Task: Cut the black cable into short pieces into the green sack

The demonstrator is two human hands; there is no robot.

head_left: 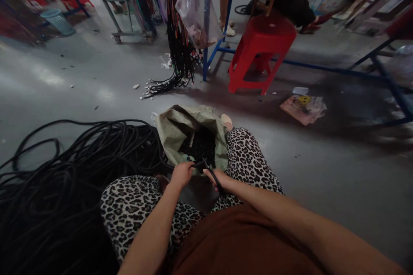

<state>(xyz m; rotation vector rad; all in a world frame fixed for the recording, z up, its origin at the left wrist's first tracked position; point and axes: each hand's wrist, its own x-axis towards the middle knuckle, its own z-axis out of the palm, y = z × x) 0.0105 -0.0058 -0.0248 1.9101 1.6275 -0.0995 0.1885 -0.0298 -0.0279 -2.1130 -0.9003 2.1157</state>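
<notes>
Centre frame: left hand (183,175) pinches black cable (197,165); the cable's short end projects right of the fingertips. Right hand (220,178), fingers closed round scissors (215,178), blades beside that end, above the sack (170,134).

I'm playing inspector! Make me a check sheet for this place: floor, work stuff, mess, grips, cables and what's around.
Surface: grey floor, with shiny patches.
Job's things: scissors; open green sack with dark pieces inside, by the person's legs.
Clutter: small scraps and a plastic packet on the floor.
Grips: left grip pinches a black cable piece; right grip holds the scissors.
Cables: big black cable pile at left; hanging cable bundle reaching the floor.
Surroundings: red stool, blue metal frame, another person's legs.
</notes>
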